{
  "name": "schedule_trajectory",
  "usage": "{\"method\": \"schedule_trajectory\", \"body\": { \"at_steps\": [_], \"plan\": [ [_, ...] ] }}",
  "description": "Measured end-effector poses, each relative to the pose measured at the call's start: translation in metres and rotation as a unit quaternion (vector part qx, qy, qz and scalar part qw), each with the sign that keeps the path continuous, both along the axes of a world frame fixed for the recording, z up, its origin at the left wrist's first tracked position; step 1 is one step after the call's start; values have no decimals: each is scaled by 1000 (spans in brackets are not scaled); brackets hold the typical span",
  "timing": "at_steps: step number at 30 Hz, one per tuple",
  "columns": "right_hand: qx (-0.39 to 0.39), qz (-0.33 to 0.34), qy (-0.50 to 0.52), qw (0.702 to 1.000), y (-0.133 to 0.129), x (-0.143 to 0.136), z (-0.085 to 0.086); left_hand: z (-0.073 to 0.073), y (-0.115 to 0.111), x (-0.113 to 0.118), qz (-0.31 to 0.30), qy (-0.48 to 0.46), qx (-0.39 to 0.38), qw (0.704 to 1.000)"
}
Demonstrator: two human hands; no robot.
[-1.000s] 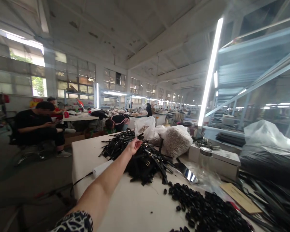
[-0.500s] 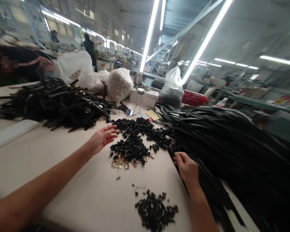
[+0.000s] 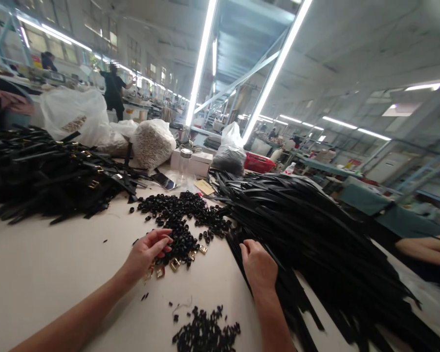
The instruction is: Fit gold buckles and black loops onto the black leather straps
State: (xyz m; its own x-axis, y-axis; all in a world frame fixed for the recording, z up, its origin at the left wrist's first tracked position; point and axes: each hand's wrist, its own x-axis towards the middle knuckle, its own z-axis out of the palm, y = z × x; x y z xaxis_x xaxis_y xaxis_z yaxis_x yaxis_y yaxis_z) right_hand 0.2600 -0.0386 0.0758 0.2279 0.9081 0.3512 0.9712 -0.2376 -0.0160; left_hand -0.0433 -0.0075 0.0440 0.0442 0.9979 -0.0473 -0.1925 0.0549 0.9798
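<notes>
My left hand (image 3: 149,252) is over the near left edge of a heap of small black loops (image 3: 185,212). Its fingers are half bent with a gap at the thumb, and no object shows in them. Gold-coloured square buckles (image 3: 175,264) lie just below and to the right of its fingertips. My right hand (image 3: 259,266) is closed at the near left edge of a large pile of long black straps (image 3: 297,220), its thumb and fingers pinched on a strap. The strap's held part is mostly hidden by the hand.
A smaller heap of tiny black pieces (image 3: 207,330) lies near the front. Finished-looking straps with gold buckles (image 3: 51,171) are piled left. Behind stand filled plastic bags (image 3: 154,144), a phone (image 3: 164,180), a clear jar (image 3: 185,161) and a red basket (image 3: 258,162). Another person's arm (image 3: 429,249) shows at right.
The view has turned right, so the table's contents sit further left. My left hand has come nearer the gold buckles and its fingers have curled. My right hand stays at the straps.
</notes>
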Motion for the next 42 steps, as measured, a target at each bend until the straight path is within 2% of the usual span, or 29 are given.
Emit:
{"method": "schedule_trajectory", "body": {
  "at_steps": [3, 6, 12, 16, 19, 27, 31, 33, 37, 42],
  "plan": [
    [13, -48, -5, 999, -1, 8, 4, -2, 2, 0, -14, 7, -11, 1000],
    [-4, -63, 11, 998, 0, 14, 3, -7, 1, 3, -37, 8, -20, 999],
    [38, -107, 38, 993, -1, 26, 10, -13, -3, 6, -69, 1, -17, 997],
    [-10, -109, 28, 994, -2, 32, 12, -20, -3, 7, -89, 20, -11, 996],
    [-1, -91, 16, 996, -1, 31, 7, -25, -2, 7, -102, 34, -6, 994],
    [64, 20, 21, 998, 2, 11, -3, -27, -3, 8, -114, 48, 10, 992],
    [51, 105, 30, 993, 3, 1, -7, -29, -3, 9, -124, 50, 21, 991],
    [65, 186, 49, 979, 4, -6, -7, -28, -4, 9, -126, 57, 19, 990],
    [125, 327, 107, 931, 2, -26, -6, -24, -7, 12, -127, 73, 18, 989],
    [113, 420, 192, 880, -5, -55, -10, -14, -13, 13, -128, 93, 32, 987]
  ]
}}
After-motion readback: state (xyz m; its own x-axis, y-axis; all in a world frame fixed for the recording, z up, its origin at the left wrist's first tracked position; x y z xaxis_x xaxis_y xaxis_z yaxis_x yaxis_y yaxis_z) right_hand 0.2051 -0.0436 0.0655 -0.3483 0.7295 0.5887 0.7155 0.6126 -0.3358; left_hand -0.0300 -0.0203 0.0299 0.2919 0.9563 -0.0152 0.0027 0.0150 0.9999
